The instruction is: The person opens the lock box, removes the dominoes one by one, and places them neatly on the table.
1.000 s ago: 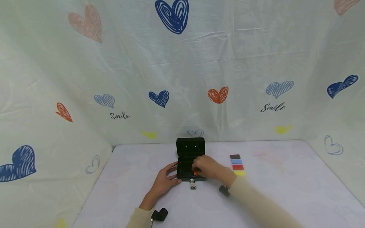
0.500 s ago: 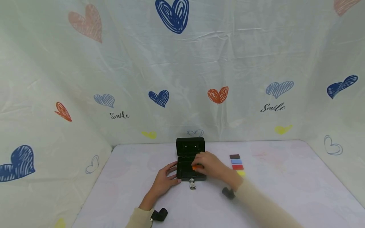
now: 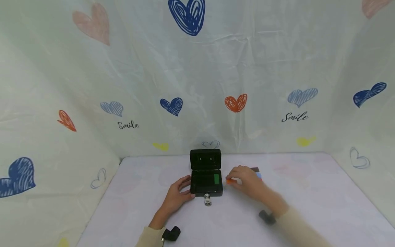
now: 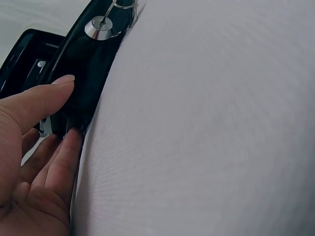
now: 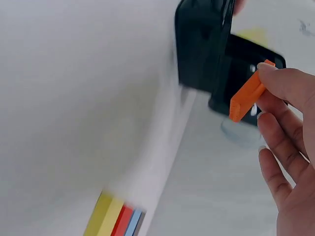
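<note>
A black cash box (image 3: 197,192) stands on the table with its lid (image 3: 205,159) raised. A green block (image 3: 216,179) lies inside at the right, and a silver lock with keys (image 3: 207,199) shows at the front. My left hand (image 3: 176,195) holds the box's front left corner, thumb (image 4: 51,98) on the front face and fingers against the side. To the right of the box, my right hand (image 3: 248,181) pinches an orange block (image 5: 248,96) between thumb and index finger, its other fingers loosely bent.
A row of coloured blocks lies right of the box: yellow (image 5: 106,216), red (image 5: 122,221), blue (image 5: 133,223) and dark (image 3: 254,169). My right hand partly hides the row in the head view. A white cloth with printed hearts hangs behind the table (image 3: 308,192).
My right hand has carried the orange block up out of the cash box and to the right, uncovering the green block. My left hand stays at the box's corner.
</note>
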The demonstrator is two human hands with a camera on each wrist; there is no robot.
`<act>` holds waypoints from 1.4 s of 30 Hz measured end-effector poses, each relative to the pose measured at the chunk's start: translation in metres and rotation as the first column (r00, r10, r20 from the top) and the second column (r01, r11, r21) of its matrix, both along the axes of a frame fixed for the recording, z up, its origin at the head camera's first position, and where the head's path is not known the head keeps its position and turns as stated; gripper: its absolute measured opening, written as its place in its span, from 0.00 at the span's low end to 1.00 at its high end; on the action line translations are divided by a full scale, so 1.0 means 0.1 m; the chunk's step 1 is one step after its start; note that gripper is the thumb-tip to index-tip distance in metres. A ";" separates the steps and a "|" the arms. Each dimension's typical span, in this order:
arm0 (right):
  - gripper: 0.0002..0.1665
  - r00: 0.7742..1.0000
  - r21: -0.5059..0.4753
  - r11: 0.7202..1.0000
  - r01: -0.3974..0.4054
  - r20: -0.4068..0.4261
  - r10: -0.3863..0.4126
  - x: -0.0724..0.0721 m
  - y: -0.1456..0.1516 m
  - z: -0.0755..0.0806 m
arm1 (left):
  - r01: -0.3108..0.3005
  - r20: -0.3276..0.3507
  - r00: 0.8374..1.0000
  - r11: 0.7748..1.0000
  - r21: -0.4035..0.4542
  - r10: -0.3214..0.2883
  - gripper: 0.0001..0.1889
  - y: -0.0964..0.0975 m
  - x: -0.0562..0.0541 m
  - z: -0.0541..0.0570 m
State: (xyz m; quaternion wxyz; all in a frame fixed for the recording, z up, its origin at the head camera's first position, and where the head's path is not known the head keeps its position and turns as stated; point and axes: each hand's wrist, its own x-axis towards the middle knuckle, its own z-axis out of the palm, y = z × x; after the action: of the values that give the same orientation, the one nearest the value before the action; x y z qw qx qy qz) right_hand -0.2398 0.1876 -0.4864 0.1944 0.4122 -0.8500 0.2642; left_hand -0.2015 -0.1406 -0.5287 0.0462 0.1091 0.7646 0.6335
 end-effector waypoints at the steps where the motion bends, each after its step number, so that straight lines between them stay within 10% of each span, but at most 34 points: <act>1: 0.13 1.000 -0.013 1.000 0.000 -0.015 0.000 0.00 0.06 -0.01 | -0.004 0.000 1.000 1.000 0.000 0.004 0.41 0.00 0.00 0.00; 18: 0.18 0.987 -0.026 0.995 0.098 -0.128 -0.100 0.08 0.80 -0.27 | -0.023 -0.022 1.000 0.998 -0.064 0.021 0.37 0.02 0.01 0.03; 28: 0.13 0.988 0.135 0.980 0.143 0.042 -0.150 0.22 0.90 -0.19 | -0.011 0.000 1.000 0.997 -0.075 0.011 0.38 0.02 -0.01 0.08; 42: 0.13 0.993 0.136 0.984 0.116 0.009 -0.118 0.28 0.92 -0.21 | -0.018 0.053 0.998 0.998 -0.062 0.022 0.40 0.03 -0.02 0.13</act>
State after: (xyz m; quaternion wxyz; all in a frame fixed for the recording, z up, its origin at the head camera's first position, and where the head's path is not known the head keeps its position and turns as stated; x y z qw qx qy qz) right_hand -0.2118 0.2799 -0.5073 0.1740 0.3715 -0.8904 0.1974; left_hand -0.2036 -0.1375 -0.5159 0.0638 0.0828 0.7834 0.6127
